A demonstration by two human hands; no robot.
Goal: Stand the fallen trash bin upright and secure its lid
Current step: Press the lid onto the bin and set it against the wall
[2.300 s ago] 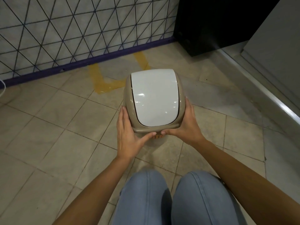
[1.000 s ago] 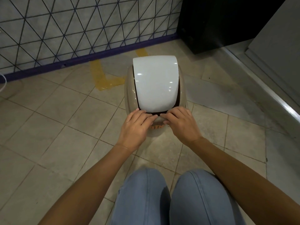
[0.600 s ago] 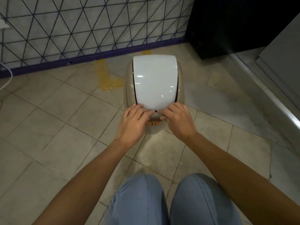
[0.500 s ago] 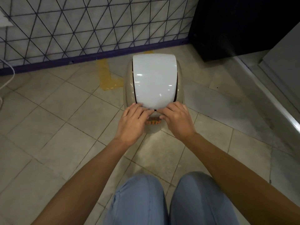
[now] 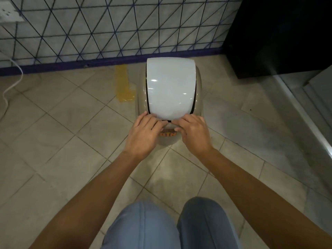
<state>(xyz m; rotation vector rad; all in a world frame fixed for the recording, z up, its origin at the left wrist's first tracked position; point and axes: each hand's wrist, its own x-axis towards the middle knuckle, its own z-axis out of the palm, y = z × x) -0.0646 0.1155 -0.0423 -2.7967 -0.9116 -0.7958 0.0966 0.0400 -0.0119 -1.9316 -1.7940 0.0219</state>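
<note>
The trash bin (image 5: pixel 198 90) stands upright on the tiled floor, a beige body with a glossy white curved lid (image 5: pixel 170 87) on top. My left hand (image 5: pixel 143 133) and my right hand (image 5: pixel 195 133) lie side by side on the lid's near edge, fingers together and pressed down over the rim, thumbs hidden. Between the hands an orange label (image 5: pixel 168 134) shows on the bin's front. The bin's lower body is hidden by the lid and my hands.
A wall with a triangle pattern (image 5: pixel 107 24) and a purple baseboard (image 5: pixel 53 66) is just behind the bin. Yellow tape (image 5: pixel 124 87) lies to its left, a white cable (image 5: pixel 10 87) far left, a black cabinet (image 5: pixel 278 33) and a metal threshold (image 5: pixel 305 123) right. My knees (image 5: pixel 143 227) are below.
My hands left the bin's sides and came onto the lid's near edge. Over the last second they have stayed there, while the view tilted up toward the wall.
</note>
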